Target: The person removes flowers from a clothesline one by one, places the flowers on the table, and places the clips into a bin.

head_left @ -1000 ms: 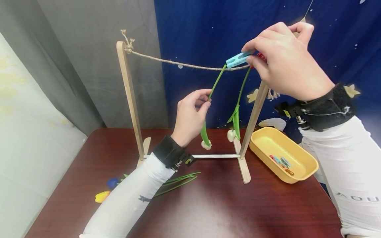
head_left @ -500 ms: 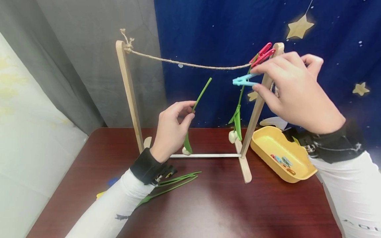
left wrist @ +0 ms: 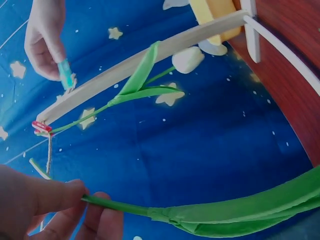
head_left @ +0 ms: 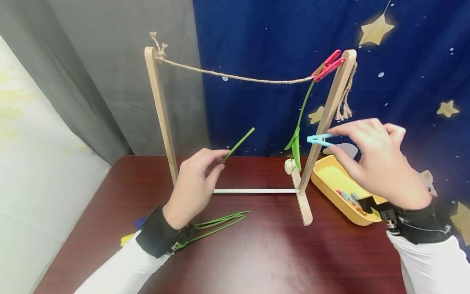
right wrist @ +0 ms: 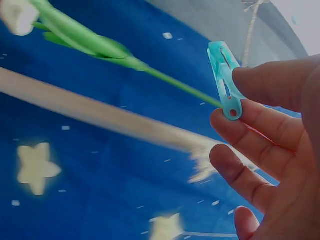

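My left hand (head_left: 196, 179) pinches the green stem of an artificial flower (head_left: 238, 144) (left wrist: 210, 212) over the table, in front of the wooden rack (head_left: 158, 110). My right hand (head_left: 374, 163) pinches a light blue clothespin (head_left: 318, 139) (right wrist: 225, 85) beside the rack's right post (head_left: 328, 118), above the yellow tray (head_left: 330, 179). A second white flower (head_left: 293, 151) hangs head down from the twine line (head_left: 235, 76), held by a red clothespin (head_left: 328, 65) at the right post.
The yellow tray holds several small clips (head_left: 350, 199). More green stems (head_left: 220, 222) with a blue bloom (head_left: 139, 223) and a yellow bloom (head_left: 126, 239) lie on the dark red table (head_left: 264, 253) under my left forearm. A blue starry cloth (head_left: 404, 61) hangs behind.
The blue clothespin came off the line and my right hand carried it down toward the tray. My left hand lowered the freed flower toward the table.
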Tool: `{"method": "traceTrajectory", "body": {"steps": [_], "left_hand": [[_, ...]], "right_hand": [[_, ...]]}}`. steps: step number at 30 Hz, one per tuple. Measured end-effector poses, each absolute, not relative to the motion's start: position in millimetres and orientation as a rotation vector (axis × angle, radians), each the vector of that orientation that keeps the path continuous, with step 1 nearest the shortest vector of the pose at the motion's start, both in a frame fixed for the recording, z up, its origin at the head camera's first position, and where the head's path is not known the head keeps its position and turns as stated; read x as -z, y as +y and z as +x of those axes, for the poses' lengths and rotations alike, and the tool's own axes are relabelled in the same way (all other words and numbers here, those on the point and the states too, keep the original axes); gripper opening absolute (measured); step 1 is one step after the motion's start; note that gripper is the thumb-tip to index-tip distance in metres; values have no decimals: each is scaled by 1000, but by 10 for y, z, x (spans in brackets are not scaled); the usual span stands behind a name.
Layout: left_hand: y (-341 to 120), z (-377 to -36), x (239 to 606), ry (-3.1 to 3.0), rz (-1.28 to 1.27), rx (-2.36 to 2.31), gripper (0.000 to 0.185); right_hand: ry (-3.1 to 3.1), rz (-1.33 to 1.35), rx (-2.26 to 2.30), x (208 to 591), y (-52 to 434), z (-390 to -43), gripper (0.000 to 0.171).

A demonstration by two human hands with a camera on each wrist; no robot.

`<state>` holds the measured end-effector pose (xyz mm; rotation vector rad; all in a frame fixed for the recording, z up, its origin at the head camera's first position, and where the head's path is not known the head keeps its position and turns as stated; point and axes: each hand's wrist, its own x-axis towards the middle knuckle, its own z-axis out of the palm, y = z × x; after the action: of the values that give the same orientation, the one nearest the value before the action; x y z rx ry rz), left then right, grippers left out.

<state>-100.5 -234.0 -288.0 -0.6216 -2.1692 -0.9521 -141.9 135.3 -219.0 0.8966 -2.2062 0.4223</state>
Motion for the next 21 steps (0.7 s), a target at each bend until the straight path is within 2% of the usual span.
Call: {"method": "traceTrajectory", "body": {"steps": [13, 21], "left_hand": [[-2636, -698, 3230, -2250, -643, 533, 37], [-2733, -563, 3365, -2379, -620, 337, 49]], "right_hand": [[-2571, 529, -433, 2863, 1996, -1571, 31], [-2823, 319, -452, 3242, 2444, -1755, 36]]}}
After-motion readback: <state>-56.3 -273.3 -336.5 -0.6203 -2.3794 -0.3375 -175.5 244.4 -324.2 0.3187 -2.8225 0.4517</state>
